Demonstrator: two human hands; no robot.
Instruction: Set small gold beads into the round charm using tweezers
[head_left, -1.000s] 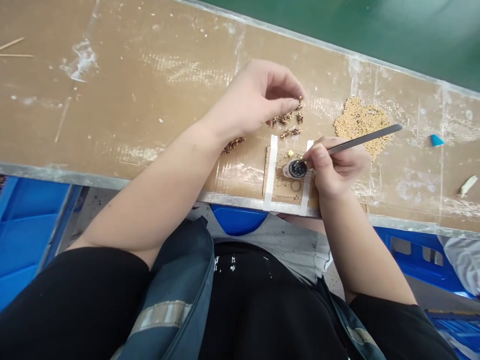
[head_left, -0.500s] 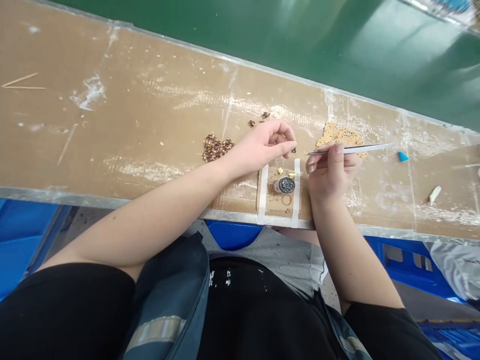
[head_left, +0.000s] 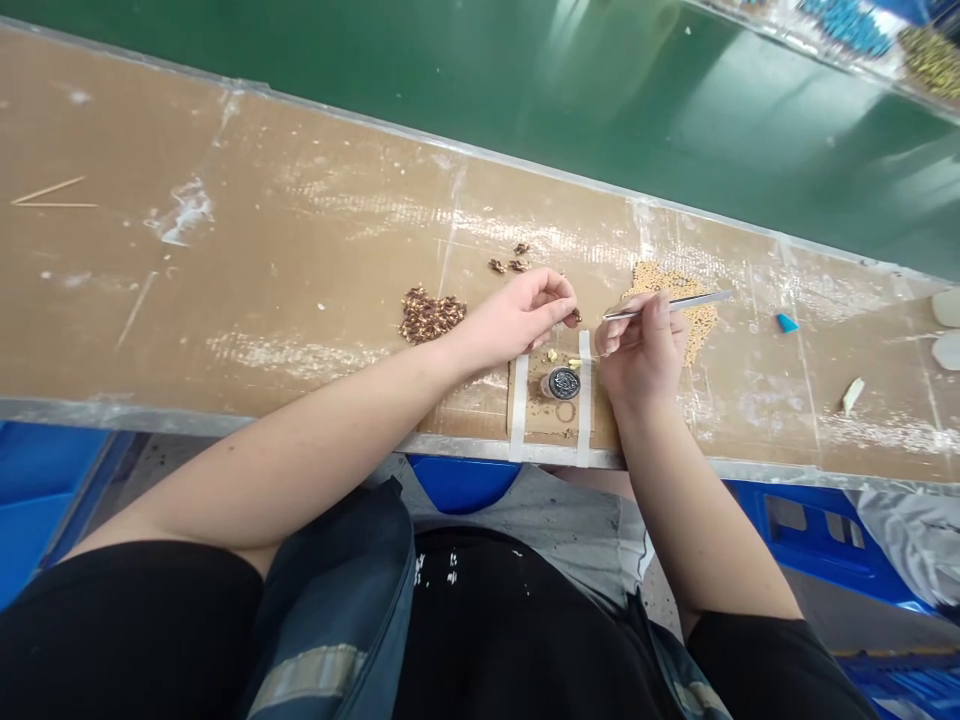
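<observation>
My left hand (head_left: 531,312) is closed in a pinch on a small brown piece (head_left: 577,315), which shows at the fingertips. Facing it, my right hand (head_left: 641,350) grips metal tweezers (head_left: 701,300), their tips pointing left, a short gap from the piece. Left of my left hand is a pile of brown-and-gold pieces (head_left: 431,316), and just beyond it sit a few small brown clusters (head_left: 517,265). Tiny gold beads (head_left: 701,330) are spread behind and beside my right hand. Below, between the hands, a small dark-topped jar (head_left: 564,383) stands on a cardboard pad (head_left: 540,420).
White tape strips (head_left: 519,410) run along the pad at the table's front edge. A blue chip (head_left: 787,322) and a whitish scrap (head_left: 853,396) lie to the right. Thin sticks (head_left: 56,205) lie far left. A green surface (head_left: 480,90) runs behind the brown tabletop (head_left: 300,270).
The tweezers have turned in my right hand, and their rear end slants up more. My left hand keeps its pinch. The whole scene sits slightly lower in view.
</observation>
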